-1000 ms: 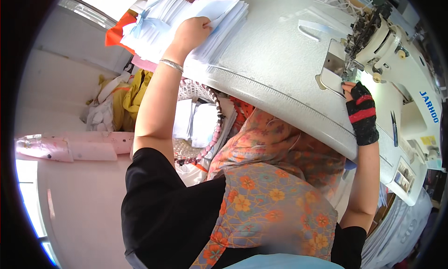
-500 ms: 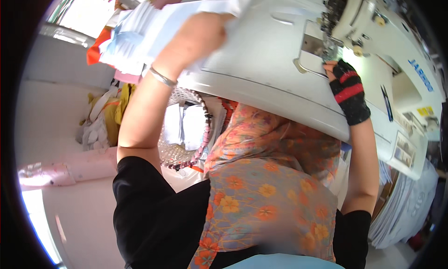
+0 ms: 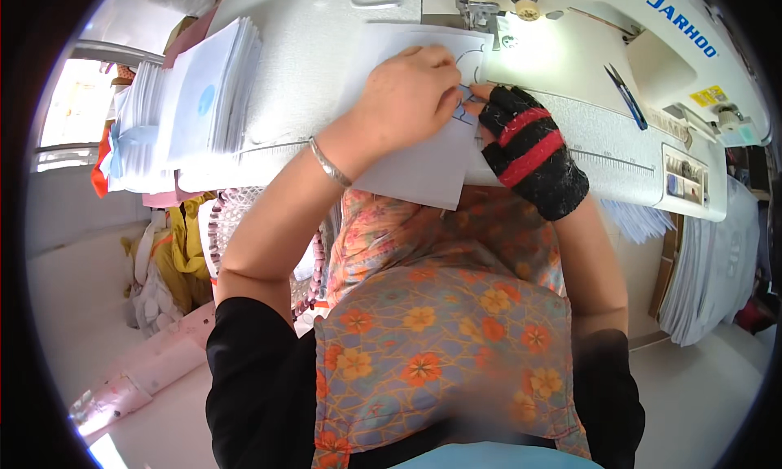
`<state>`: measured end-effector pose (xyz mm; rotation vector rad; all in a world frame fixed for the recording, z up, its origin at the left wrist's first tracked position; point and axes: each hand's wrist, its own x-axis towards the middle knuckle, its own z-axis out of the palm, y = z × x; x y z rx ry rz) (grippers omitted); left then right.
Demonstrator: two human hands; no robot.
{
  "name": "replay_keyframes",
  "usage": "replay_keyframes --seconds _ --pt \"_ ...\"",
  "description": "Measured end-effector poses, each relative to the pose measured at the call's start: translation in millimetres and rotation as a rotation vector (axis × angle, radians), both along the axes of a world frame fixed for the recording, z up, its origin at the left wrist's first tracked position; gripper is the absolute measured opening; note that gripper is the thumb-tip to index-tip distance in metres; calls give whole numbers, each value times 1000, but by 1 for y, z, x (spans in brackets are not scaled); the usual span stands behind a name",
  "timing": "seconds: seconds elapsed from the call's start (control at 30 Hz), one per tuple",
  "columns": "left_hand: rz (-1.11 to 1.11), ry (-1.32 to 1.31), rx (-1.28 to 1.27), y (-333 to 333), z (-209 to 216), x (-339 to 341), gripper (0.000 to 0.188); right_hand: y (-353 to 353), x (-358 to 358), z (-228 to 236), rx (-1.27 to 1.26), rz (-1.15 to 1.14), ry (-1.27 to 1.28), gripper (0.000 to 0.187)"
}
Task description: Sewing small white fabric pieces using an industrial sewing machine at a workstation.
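A thin white sheet, likely cloth (image 3: 415, 172), lies on the sewing machine bed with dark curved lines near its right edge. Its lower part hangs over the front edge toward my lap. My left hand (image 3: 413, 94), wearing a silver bangle, is on top of it, fingers curled and thumb pressed in, gripping the sheet. My right hand (image 3: 529, 147) wears a black fingerless glove with red stripes. Its bent fingertips pinch the sheet's right edge, close to the left thumb. Just beyond both hands is the presser foot (image 3: 481, 15) of the sewing machine (image 3: 603, 5), lit by its lamp.
At the left stands a stack of white and pale blue pieces (image 3: 191, 103), part of it tied with a blue strip. Thread snips (image 3: 626, 97) lie on the bed at right. A beaded basket (image 3: 232, 212) is below, and a bundle of pale sheets (image 3: 709, 265) hangs lower right.
My left hand has come from the stack at far left to the middle, bringing a white sheet. My right hand now meets it at the sheet's edge. The view has shifted.
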<state>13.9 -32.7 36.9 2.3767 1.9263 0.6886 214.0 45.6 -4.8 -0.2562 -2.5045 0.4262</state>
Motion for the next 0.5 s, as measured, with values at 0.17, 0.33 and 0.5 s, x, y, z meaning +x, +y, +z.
replay_keyframes --seconds 0.17,0.33,0.5 --pt "-66 -25 255 12 -30 -7 17 0 -1 2 -30 0 -6 35" --pt "-194 -153 101 16 -30 -18 21 3 -1 -1 -62 -2 -30 35" --pt "-185 -148 27 16 -28 -17 33 3 -3 -3 -54 24 38 33"
